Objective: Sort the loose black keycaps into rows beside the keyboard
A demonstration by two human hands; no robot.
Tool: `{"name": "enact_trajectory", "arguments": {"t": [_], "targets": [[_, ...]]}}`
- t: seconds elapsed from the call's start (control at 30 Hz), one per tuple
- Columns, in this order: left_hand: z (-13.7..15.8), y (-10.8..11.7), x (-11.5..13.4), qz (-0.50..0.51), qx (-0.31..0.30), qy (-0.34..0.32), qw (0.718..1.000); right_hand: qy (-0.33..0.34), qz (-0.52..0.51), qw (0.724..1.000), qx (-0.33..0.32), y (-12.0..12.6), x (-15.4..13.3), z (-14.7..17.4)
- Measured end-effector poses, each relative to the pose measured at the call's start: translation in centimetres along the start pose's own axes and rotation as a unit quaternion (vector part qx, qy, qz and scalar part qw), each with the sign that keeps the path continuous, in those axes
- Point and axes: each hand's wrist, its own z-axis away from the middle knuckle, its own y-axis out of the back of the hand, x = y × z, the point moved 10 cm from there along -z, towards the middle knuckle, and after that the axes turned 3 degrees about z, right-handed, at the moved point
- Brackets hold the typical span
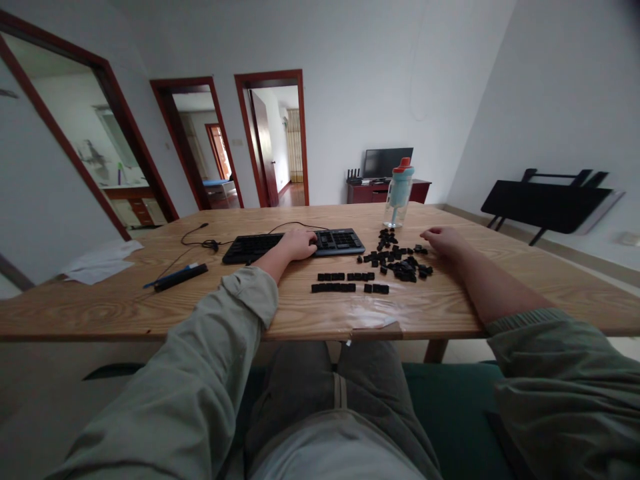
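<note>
A black keyboard [341, 241] lies on the wooden table, with keycaps gone from part of it. My left hand [299, 244] rests over its middle, fingers lying across the keys and pointing right. Loose black keycaps [400, 262] form a scattered pile to the right of the keyboard. Beside the pile's right edge, my right hand [442, 239] is held low with its fingers curled together; whatever may be between the fingertips is hidden. Nearer to me, more keycaps stand in short rows, a back row [331, 277] and a front row [333, 288].
Behind the pile stands a clear bottle [399, 193] with a red lid. A black bar-shaped object [181, 277] and a blue item lie at the left, near a cable [213, 245] and white paper [103, 261]. Clear tape [376, 324] covers the table's front edge.
</note>
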Motion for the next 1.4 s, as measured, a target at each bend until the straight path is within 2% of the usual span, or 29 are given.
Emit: {"name": "enact_trajectory", "arguments": {"t": [0.13, 0.3, 0.47, 0.53, 0.73, 0.9, 1.07, 1.13, 1.23, 1.33, 1.4], "targets": [[0.1, 0.5, -0.5, -0.001, 0.004, 0.006, 1.000, 0.015, -0.009, 1.000, 0.009, 0.6, -1.0, 0.3], [-0.2, 0.7, 0.7, -0.002, 0.020, -0.033, 0.999, 0.051, 0.017, 0.998, -0.014, 0.6, -3.0, 0.7], [-0.1, 0.3, 1.8, 0.052, 0.010, -0.129, 0.990, 0.039, 0.041, 0.998, -0.024, 1.3, -3.5, 1.3], [-0.4, 0.1, 1.5, 0.073, -0.005, -0.141, 0.987, 0.019, 0.045, 0.999, -0.022, 1.8, -3.3, 1.3], [-2.8, -1.6, -0.2, 0.111, -0.089, -0.058, 0.988, 0.008, 0.053, 0.999, -0.003, 2.8, -3.3, 1.3], [-3.3, -1.8, -0.8, 0.114, -0.085, -0.029, 0.989, -0.024, 0.057, 0.998, 0.008, 3.2, -2.9, 1.6], [-2.8, -2.2, -0.4, 0.105, -0.122, -0.016, 0.987, 0.019, 0.030, 0.999, 0.001, 2.4, -4.3, 2.1], [-2.1, -1.0, 0.1, 0.101, -0.098, -0.032, 0.990, 0.056, 0.017, 0.998, 0.000, 1.9, -5.5, 2.2], [0.1, 3.4, -0.9, 0.079, 0.019, -0.019, 0.997, 0.157, 0.032, 0.987, -0.012, 1.0, -8.3, 2.6], [4.5, 7.3, -5.6, 0.044, 0.133, 0.110, 0.984, 0.239, 0.055, 0.969, -0.016, 0.9, -9.9, 3.1], [7.9, 8.5, -8.8, 0.012, 0.191, 0.176, 0.966, 0.226, 0.058, 0.972, -0.013, 1.3, -8.9, 2.6]]}}
